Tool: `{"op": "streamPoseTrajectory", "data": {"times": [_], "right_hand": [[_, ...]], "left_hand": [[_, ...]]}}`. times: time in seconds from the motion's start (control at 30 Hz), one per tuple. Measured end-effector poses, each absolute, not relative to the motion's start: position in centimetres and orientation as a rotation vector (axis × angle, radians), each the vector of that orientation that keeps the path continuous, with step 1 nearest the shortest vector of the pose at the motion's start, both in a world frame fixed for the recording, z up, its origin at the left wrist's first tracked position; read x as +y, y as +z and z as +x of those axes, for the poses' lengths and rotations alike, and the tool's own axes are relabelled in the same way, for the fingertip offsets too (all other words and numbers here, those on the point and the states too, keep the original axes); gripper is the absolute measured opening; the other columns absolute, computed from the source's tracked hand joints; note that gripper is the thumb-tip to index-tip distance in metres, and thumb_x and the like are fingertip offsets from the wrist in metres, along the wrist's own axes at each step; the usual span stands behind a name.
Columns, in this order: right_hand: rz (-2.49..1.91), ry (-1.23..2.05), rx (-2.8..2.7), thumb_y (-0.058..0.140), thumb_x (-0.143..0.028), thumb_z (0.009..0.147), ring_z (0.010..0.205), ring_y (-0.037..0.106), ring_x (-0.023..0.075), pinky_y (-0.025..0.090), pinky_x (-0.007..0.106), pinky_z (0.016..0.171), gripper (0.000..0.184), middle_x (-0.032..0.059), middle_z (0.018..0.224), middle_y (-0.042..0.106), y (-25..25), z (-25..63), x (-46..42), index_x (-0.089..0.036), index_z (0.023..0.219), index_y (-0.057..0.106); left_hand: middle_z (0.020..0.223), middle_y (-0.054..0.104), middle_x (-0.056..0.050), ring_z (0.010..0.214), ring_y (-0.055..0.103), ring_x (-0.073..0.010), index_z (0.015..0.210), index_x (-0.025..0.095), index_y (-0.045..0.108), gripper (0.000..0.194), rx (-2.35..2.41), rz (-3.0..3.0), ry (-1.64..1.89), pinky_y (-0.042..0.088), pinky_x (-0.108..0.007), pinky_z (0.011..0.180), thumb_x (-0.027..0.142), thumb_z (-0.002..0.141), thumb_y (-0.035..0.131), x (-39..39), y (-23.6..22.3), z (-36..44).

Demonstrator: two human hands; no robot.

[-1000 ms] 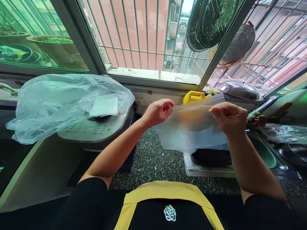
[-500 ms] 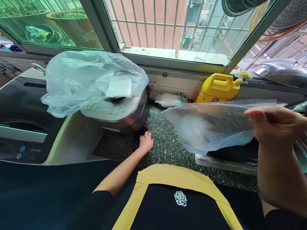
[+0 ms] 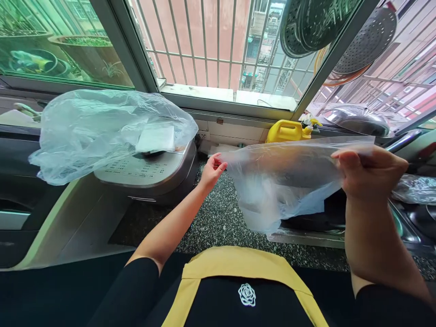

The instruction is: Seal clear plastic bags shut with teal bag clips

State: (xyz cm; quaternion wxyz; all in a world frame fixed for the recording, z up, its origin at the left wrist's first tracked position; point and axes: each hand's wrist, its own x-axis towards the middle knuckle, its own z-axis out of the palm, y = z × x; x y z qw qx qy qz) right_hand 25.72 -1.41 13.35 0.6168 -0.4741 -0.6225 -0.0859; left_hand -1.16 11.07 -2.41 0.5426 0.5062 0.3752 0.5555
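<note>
A clear plastic bag (image 3: 269, 181) is stretched sideways in the air above the speckled counter, its lower part hanging loose. My left hand (image 3: 213, 172) pinches its upper left corner between thumb and fingers. On the right, my right hand (image 3: 371, 170) grips the bag's other upper end, thumb toward me. Left of my left hand stands a rice cooker (image 3: 153, 168) with a silver lid. A big crumpled plastic bag (image 3: 109, 131) lies over that lid, with a folded white piece (image 3: 156, 138) on top.
Behind the held bag is a yellow jug (image 3: 284, 131) by the window sill. Right of it a metal lid (image 3: 357, 119) lies near the bars, and strainers (image 3: 364, 43) hang above. A stove (image 3: 405, 222) is at the right, a dark appliance (image 3: 17, 181) at the far left.
My left hand has risen from beside the rice cooker and taken hold of the bag's left corner. My right hand has moved a little left, and the view has shifted right.
</note>
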Motion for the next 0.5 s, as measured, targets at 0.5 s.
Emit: {"op": "streamPoseTrajectory", "data": {"times": [0.5], "right_hand": [[-1.199,-0.487,-1.232,0.063,-0.052,0.077,0.045,0.046,0.0093,0.035,0.024,0.046,0.039,0.0004,0.051,0.056,13.5,26.2,0.6,-0.016,0.063,0.064]], "left_hand": [[0.070,0.060,0.001,0.063,0.056,-0.0114,0.091,0.022,0.062,0.063,0.529,1.303,1.504,0.049,-0.024,0.062,0.070,0.051,0.071,8.1,1.4,-3.1]]}}
